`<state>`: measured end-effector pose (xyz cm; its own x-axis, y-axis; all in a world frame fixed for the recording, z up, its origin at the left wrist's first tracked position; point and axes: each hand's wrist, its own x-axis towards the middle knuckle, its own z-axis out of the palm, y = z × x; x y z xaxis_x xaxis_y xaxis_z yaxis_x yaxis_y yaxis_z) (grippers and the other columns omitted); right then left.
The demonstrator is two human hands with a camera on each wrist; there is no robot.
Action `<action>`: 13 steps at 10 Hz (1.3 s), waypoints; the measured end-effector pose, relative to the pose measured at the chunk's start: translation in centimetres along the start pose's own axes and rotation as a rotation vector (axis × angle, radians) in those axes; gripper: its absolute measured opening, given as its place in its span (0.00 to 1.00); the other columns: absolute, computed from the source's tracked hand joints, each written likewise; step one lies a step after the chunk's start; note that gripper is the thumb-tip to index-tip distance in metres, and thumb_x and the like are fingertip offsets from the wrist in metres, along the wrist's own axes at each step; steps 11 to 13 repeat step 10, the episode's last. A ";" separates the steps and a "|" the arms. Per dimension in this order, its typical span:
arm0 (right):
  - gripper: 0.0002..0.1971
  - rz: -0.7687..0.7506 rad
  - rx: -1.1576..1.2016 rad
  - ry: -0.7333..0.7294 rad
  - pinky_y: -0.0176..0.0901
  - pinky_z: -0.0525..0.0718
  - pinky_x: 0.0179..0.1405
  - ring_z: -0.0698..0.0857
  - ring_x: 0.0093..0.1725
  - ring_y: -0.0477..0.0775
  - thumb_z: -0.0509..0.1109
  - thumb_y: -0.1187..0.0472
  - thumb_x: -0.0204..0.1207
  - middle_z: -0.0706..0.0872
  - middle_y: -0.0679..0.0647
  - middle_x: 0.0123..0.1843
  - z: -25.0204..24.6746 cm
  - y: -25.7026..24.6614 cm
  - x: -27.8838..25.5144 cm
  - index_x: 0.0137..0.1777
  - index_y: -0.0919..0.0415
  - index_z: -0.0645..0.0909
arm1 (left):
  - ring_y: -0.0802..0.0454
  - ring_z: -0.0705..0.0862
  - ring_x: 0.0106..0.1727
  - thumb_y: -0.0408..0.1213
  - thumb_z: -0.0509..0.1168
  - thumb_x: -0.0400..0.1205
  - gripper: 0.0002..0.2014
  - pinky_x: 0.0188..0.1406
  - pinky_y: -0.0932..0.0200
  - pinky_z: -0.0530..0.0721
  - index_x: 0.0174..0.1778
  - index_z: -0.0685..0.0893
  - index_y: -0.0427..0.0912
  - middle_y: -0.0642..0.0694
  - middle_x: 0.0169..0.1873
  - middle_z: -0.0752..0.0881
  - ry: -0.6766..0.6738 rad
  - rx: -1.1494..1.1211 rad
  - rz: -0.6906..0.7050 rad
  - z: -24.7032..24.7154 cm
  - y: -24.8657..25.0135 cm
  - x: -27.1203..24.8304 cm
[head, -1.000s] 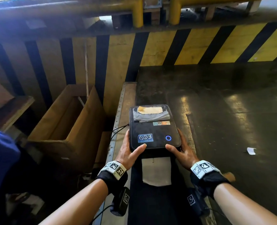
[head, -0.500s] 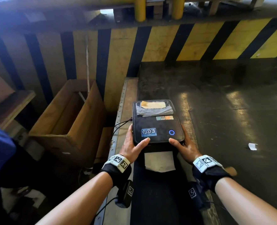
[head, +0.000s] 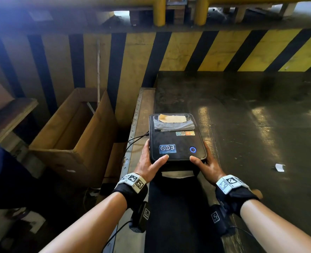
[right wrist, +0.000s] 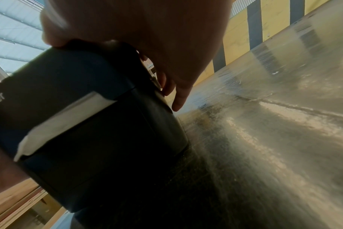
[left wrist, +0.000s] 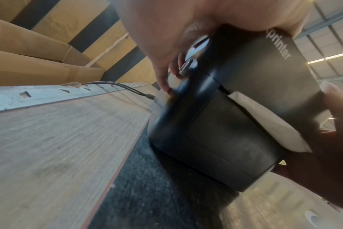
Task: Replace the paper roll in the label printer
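A black label printer (head: pixel 176 143) with a blue lit button stands on a dark belt, its lid down. White label paper (head: pixel 177 174) sticks out of its front slot (left wrist: pixel 264 122) (right wrist: pixel 67 117). My left hand (head: pixel 149 163) grips the printer's left side, thumb on the lid's front corner, fingers (left wrist: pixel 164 80) at a side catch. My right hand (head: pixel 205 165) grips the right side the same way, fingers (right wrist: pixel 178 96) down along the printer's side. The roll inside is hidden.
An open cardboard box (head: pixel 72 136) stands low to the left beside a wooden ledge (head: pixel 132 143). A cable (left wrist: pixel 116 86) runs from the printer's left side. A yellow-and-black striped wall (head: pixel 205 50) closes the back. A paper scrap (head: pixel 279 167) lies on the dark platform at right.
The printer with both hands on it has slid away from me along the belt. The paper strip in front shows shorter now. Both hands keep their hold.
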<state>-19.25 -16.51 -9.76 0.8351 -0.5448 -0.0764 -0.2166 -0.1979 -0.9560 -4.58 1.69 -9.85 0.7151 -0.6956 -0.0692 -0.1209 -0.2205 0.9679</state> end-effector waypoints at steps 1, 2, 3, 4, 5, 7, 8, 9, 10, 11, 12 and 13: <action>0.50 0.000 0.003 -0.009 0.28 0.74 0.61 0.78 0.61 0.28 0.71 0.36 0.57 0.79 0.45 0.68 0.0 -0.2 0.0 0.79 0.48 0.56 | 0.48 0.74 0.75 0.72 0.71 0.58 0.56 0.72 0.39 0.76 0.79 0.52 0.60 0.45 0.76 0.70 0.004 -0.003 -0.014 0.0 0.0 -0.1; 0.49 -0.003 0.010 -0.010 0.22 0.75 0.53 0.77 0.57 0.20 0.70 0.36 0.57 0.79 0.41 0.66 0.0 -0.5 -0.2 0.79 0.46 0.56 | 0.48 0.74 0.75 0.72 0.71 0.59 0.53 0.72 0.38 0.76 0.78 0.54 0.63 0.46 0.76 0.71 0.001 0.006 -0.019 0.0 0.0 0.0; 0.49 0.005 0.011 -0.004 0.23 0.74 0.55 0.77 0.57 0.22 0.70 0.35 0.57 0.79 0.40 0.65 0.0 -0.6 -0.4 0.79 0.45 0.55 | 0.48 0.75 0.74 0.71 0.71 0.59 0.52 0.72 0.39 0.77 0.77 0.54 0.64 0.46 0.76 0.72 0.000 0.006 -0.022 0.0 0.2 -0.2; 0.49 0.014 -0.009 -0.014 0.31 0.74 0.60 0.78 0.60 0.29 0.70 0.34 0.58 0.79 0.42 0.67 -0.1 -0.6 -0.3 0.79 0.44 0.56 | 0.48 0.75 0.74 0.71 0.71 0.58 0.55 0.72 0.39 0.77 0.78 0.53 0.62 0.46 0.76 0.71 -0.004 0.001 -0.034 -0.1 0.3 -0.2; 0.49 0.022 -0.017 -0.016 0.40 0.74 0.66 0.79 0.62 0.36 0.70 0.34 0.57 0.79 0.41 0.66 -0.1 -0.8 -0.4 0.79 0.43 0.56 | 0.48 0.75 0.74 0.71 0.71 0.58 0.56 0.72 0.40 0.77 0.79 0.52 0.59 0.45 0.76 0.71 -0.009 -0.006 -0.026 -0.1 0.7 -0.3; 0.44 0.038 -0.155 -0.058 0.37 0.66 0.63 0.73 0.62 0.41 0.67 0.41 0.64 0.74 0.40 0.62 -0.9 -3.6 -1.7 0.80 0.44 0.52 | 0.48 0.74 0.74 0.63 0.71 0.61 0.54 0.73 0.41 0.77 0.80 0.49 0.56 0.45 0.76 0.70 -0.061 -0.005 -0.060 -0.4 2.1 -0.8; 0.40 0.050 -0.316 -0.080 0.37 0.67 0.61 0.76 0.62 0.46 0.65 0.37 0.65 0.77 0.43 0.63 -1.2 -4.5 -2.2 0.78 0.44 0.58 | 0.51 0.74 0.71 0.61 0.70 0.64 0.52 0.72 0.47 0.77 0.81 0.49 0.53 0.46 0.74 0.70 -0.105 0.070 -0.071 -0.5 3.3 -1.5; 0.37 0.122 -0.526 -0.036 0.47 0.72 0.68 0.78 0.69 0.56 0.63 0.30 0.66 0.79 0.53 0.69 -1.5 -4.9 -2.2 0.73 0.48 0.67 | 0.48 0.73 0.74 0.69 0.67 0.64 0.51 0.73 0.46 0.76 0.79 0.55 0.52 0.45 0.76 0.70 -0.107 0.218 -0.093 -1.1 5.0 -1.5; 0.37 0.038 -0.726 0.061 0.56 0.71 0.72 0.75 0.71 0.58 0.66 0.34 0.67 0.75 0.55 0.72 -2.0 -6.3 -2.7 0.71 0.55 0.69 | 0.43 0.62 0.81 0.66 0.66 0.70 0.51 0.80 0.45 0.65 0.82 0.50 0.46 0.40 0.82 0.60 0.036 0.494 -0.108 -0.9 5.1 -3.2; 0.37 0.038 -0.726 0.061 0.56 0.71 0.72 0.75 0.71 0.58 0.66 0.34 0.67 0.75 0.55 0.72 -2.0 -6.3 -2.7 0.71 0.55 0.69 | 0.43 0.62 0.81 0.66 0.66 0.70 0.51 0.80 0.45 0.65 0.82 0.50 0.46 0.40 0.82 0.60 0.036 0.494 -0.108 -0.9 5.1 -3.2; 0.37 0.038 -0.726 0.061 0.56 0.71 0.72 0.75 0.71 0.58 0.66 0.34 0.67 0.75 0.55 0.72 -2.0 -6.3 -2.7 0.71 0.55 0.69 | 0.43 0.62 0.81 0.66 0.66 0.70 0.51 0.80 0.45 0.65 0.82 0.50 0.46 0.40 0.82 0.60 0.036 0.494 -0.108 -0.9 5.1 -3.2; 0.37 0.038 -0.726 0.061 0.56 0.71 0.72 0.75 0.71 0.58 0.66 0.34 0.67 0.75 0.55 0.72 -2.0 -6.3 -2.7 0.71 0.55 0.69 | 0.43 0.62 0.81 0.66 0.66 0.70 0.51 0.80 0.45 0.65 0.82 0.50 0.46 0.40 0.82 0.60 0.036 0.494 -0.108 -0.9 5.1 -3.2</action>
